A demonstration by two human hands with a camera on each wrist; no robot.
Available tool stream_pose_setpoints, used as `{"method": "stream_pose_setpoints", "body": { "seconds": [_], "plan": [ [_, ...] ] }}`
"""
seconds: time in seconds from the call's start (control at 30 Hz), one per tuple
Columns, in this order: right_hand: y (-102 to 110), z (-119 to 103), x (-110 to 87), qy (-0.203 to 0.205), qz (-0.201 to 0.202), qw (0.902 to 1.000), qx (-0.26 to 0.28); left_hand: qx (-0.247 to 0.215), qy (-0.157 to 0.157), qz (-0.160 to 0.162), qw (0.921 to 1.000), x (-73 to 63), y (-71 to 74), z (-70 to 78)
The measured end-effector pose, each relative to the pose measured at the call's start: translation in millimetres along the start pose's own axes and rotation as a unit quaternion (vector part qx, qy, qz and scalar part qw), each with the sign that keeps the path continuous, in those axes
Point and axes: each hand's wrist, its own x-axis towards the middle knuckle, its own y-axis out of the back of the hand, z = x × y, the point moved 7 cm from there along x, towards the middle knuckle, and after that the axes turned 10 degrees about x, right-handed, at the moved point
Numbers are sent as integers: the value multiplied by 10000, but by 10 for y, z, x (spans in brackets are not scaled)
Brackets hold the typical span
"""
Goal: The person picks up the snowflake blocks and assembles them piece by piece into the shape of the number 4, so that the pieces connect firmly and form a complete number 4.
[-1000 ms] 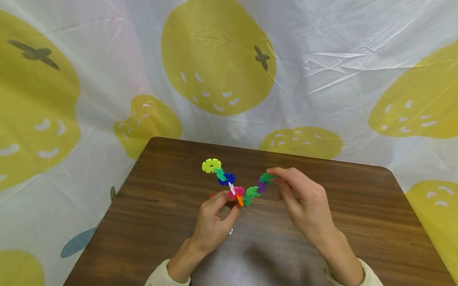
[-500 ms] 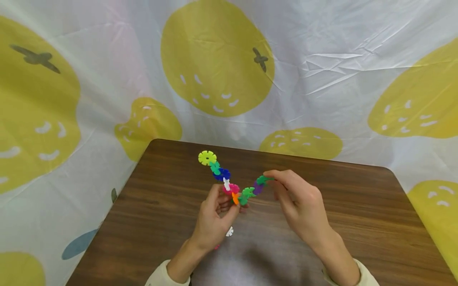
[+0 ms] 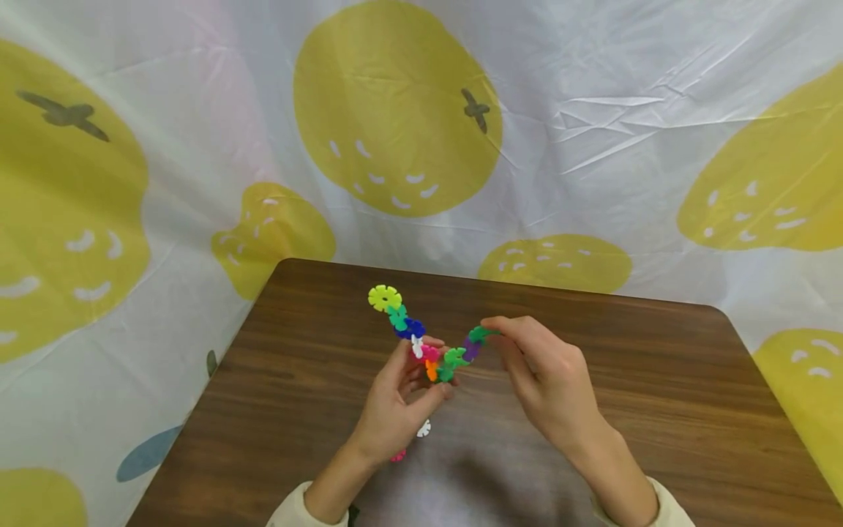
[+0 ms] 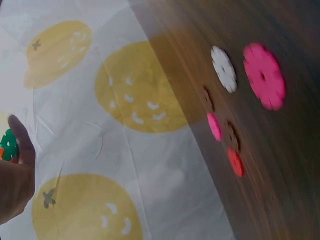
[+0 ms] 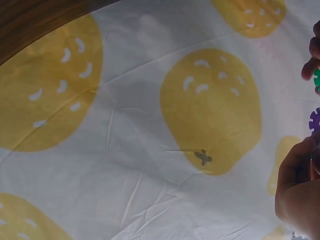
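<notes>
A V-shaped chain of slotted plastic snowflake discs (image 3: 413,329) is held up over the table between both hands. Its upper left end is a yellow disc (image 3: 385,298); teal, blue, white, pink and orange discs lead down to the bend. Around that bend my left hand (image 3: 385,413) curls, its thumb by the lower green disc (image 3: 446,372) and the other fingers partly hidden behind the chain. On the other side, my right hand (image 3: 556,380) pinches the green end disc (image 3: 479,334), beside a purple disc (image 3: 470,350). Both wrist views catch hand and chain only at their edges.
Loose discs lie on the brown wooden table (image 3: 658,380) below my left hand: a white disc (image 4: 224,69), a large-looking pink disc (image 4: 264,76), a red disc (image 4: 236,161) and several others. A fruit-print curtain (image 3: 421,241) hangs behind the table.
My left thumb has slid from the orange disc to below the green one. The chain has shifted slightly left, and the right hand with it. More of the table's loose discs shows.
</notes>
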Motion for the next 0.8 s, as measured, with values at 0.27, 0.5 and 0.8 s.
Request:
{"method": "stream_pose_setpoints", "body": {
  "seconds": [0.27, 0.5, 0.8],
  "plan": [
    [-51, 27, -23, -113, 28, 9999, 72, -1136, -122, -93, 9934, 9, -27, 32],
    [-89, 30, -33, -168, 45, 9997, 169, -1588, 994, 339, 9817, -24, 8, -47],
    [-200, -58, 4, 129, -58, 9995, 274, -1820, 1362, 1038, 9683, -16, 78, -115]
  ]
}}
